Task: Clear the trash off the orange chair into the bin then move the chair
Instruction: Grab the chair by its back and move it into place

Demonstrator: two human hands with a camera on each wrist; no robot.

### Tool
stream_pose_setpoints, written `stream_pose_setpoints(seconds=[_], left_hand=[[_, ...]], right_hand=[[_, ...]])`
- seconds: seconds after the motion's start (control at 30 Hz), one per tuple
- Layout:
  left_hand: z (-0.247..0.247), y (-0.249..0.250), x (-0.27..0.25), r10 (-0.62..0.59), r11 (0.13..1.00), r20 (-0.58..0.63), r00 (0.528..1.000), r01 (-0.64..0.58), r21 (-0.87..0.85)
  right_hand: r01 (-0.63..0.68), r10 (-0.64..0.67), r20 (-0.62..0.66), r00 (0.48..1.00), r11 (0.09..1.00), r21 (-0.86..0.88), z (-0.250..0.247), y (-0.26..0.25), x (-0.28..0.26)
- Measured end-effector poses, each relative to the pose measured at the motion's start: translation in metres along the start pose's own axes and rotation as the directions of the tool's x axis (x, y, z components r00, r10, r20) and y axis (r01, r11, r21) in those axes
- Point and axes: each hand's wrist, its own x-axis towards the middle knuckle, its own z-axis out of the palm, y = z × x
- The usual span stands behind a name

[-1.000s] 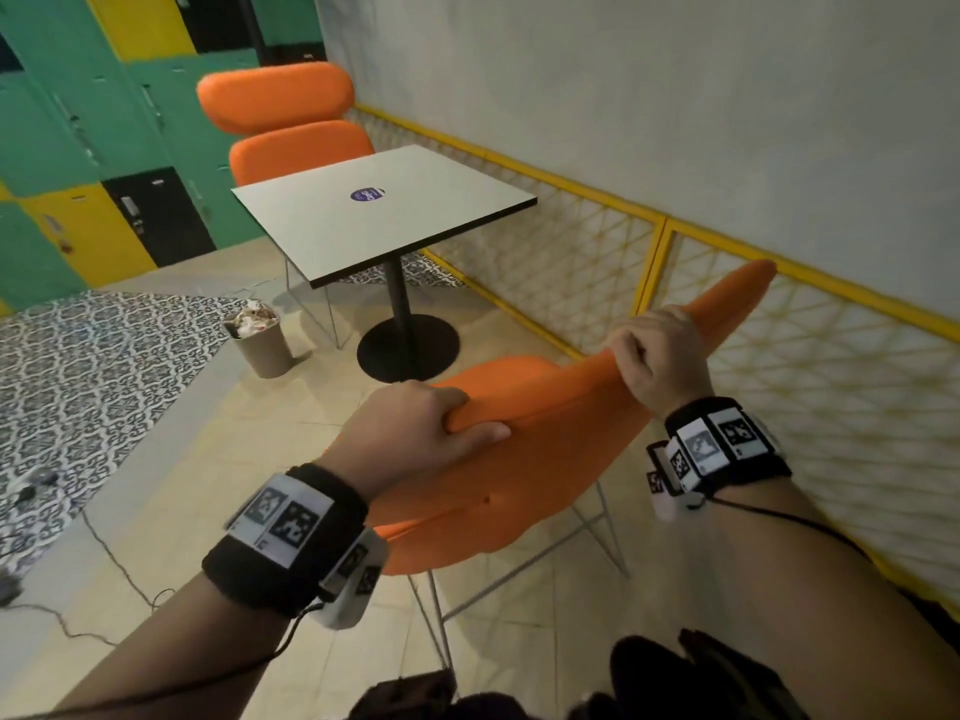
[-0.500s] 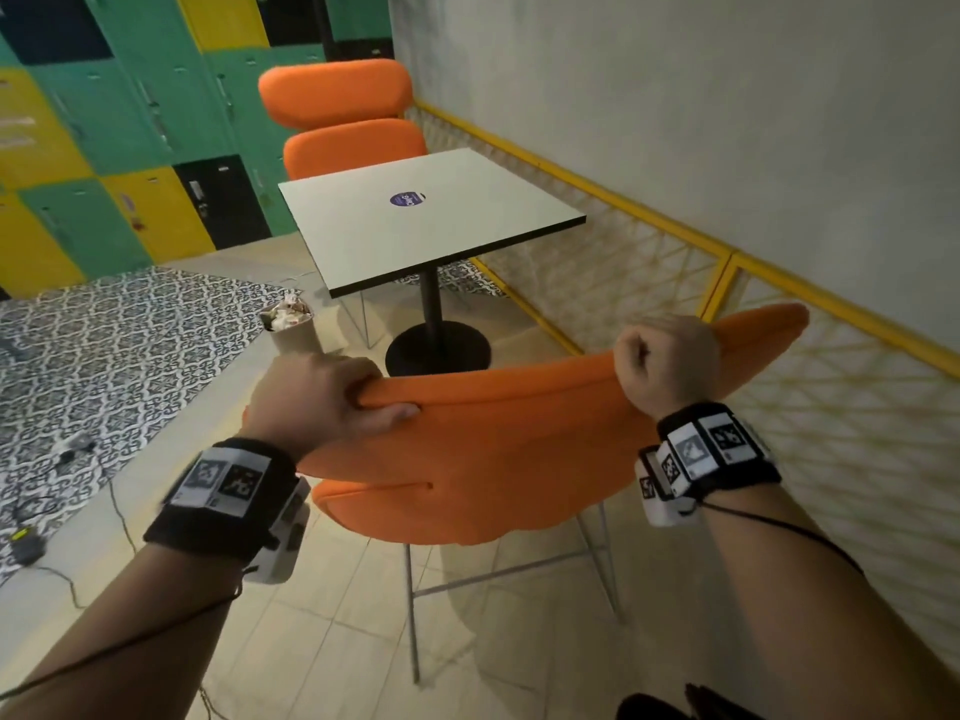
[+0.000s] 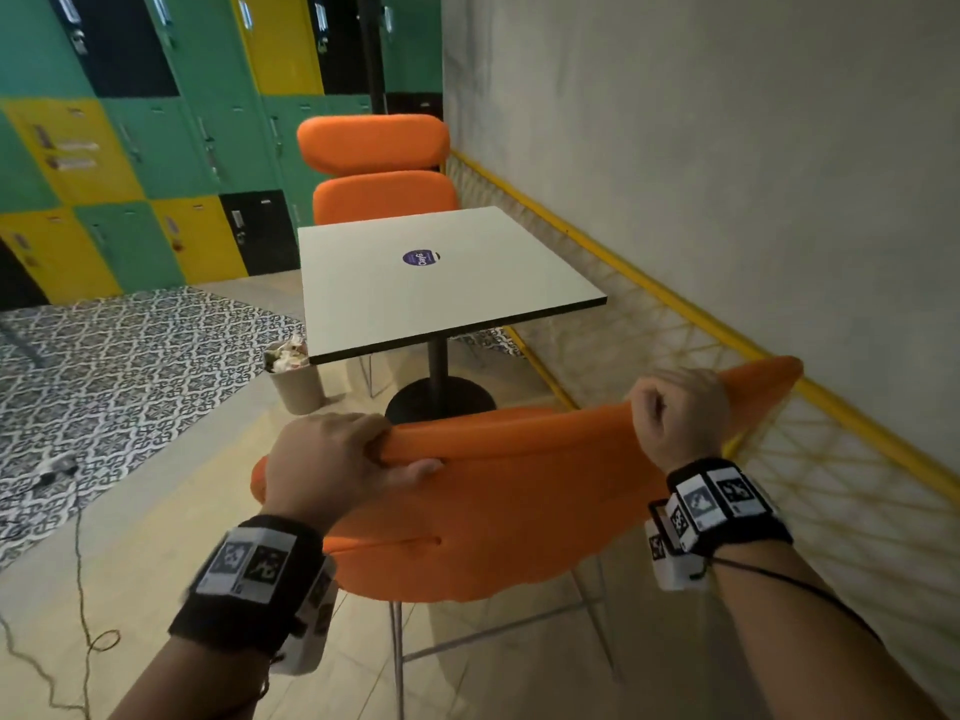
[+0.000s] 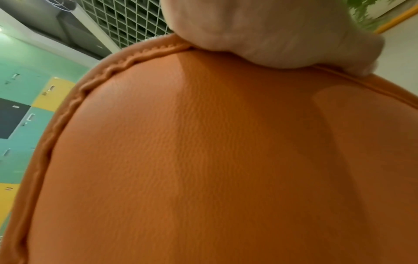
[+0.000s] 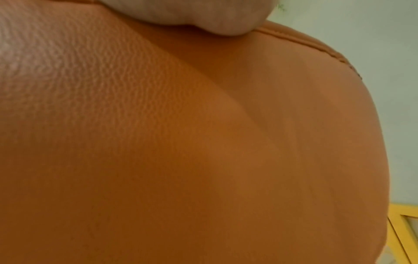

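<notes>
The orange chair (image 3: 519, 501) stands right in front of me, its back toward me and its thin metal legs over the tiled floor. My left hand (image 3: 332, 459) grips the top edge of the backrest at its left end, thumb on the near side. My right hand (image 3: 675, 413) grips the same edge near its right end. Both wrist views are filled by the orange leather of the chair (image 4: 203, 160) (image 5: 181, 142), with my left hand (image 4: 260, 30) and right hand (image 5: 187, 14) at the top. A beige bin (image 3: 296, 376) full of crumpled trash stands on the floor left of the table.
A white square table (image 3: 441, 283) on a black pedestal stands just beyond the chair, with a second orange chair (image 3: 379, 168) behind it. A yellow mesh railing (image 3: 779, 407) runs along the wall on the right. Cables (image 3: 78, 563) lie on the floor at left. Coloured lockers (image 3: 156, 148) line the far wall.
The chair has swung from skewed to square with the table, closer to it. Both hands have kept their grip on the backrest. My view has turned toward the table.
</notes>
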Motion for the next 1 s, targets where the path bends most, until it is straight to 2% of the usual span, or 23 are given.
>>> stream_pose_setpoints(seconds=[0.2,0.4,0.77,1.0], left_hand=[[0.026,0.003,0.048,0.04,0.999,-0.109,0.993,-0.043,-0.028],[0.048,-0.004,0.091,0.059,0.995,-0.111,0.992,-0.067,-0.07],[0.09,0.02,0.146,-0.014,1.0,-0.141,0.99,0.014,-0.004],[0.108,0.021,0.164,-0.043,0.999,-0.166,0.985,0.048,0.024]], right_hand=[[-0.001,0.001,-0.009,1.0,1.0,-0.004,0.036,0.037,0.035],[0.018,-0.017,-0.012,1.0,0.999,0.04,0.064,0.058,0.067],[0.051,-0.054,0.045,0.997,0.996,0.08,0.111,0.129,0.12],[0.095,-0.104,0.064,0.993,0.987,0.13,0.122,0.144,0.138]])
